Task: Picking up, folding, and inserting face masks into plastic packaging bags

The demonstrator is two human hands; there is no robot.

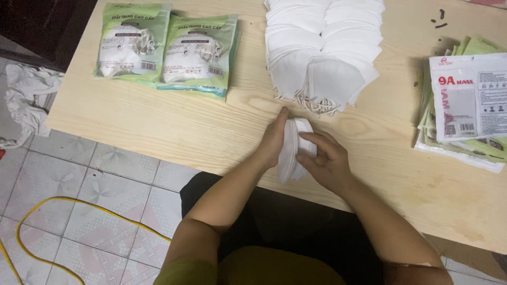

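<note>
A small stack of folded white face masks (292, 149) stands on edge near the front of the wooden table (174, 126). My left hand (272, 141) presses flat against the stack's left side. My right hand (323, 160) holds the stack from the right, fingers curled over its top edge. Both hands squeeze the stack between them. Just beyond lies a large pile of loose white masks (322, 50) in two overlapping rows.
Two filled green-and-white mask packets (168, 50) lie at the table's far left. A stack of flat empty packets (465, 105) sits at the right edge. A yellow cable (79, 208) loops on the tiled floor; white cloth (26, 100) lies left.
</note>
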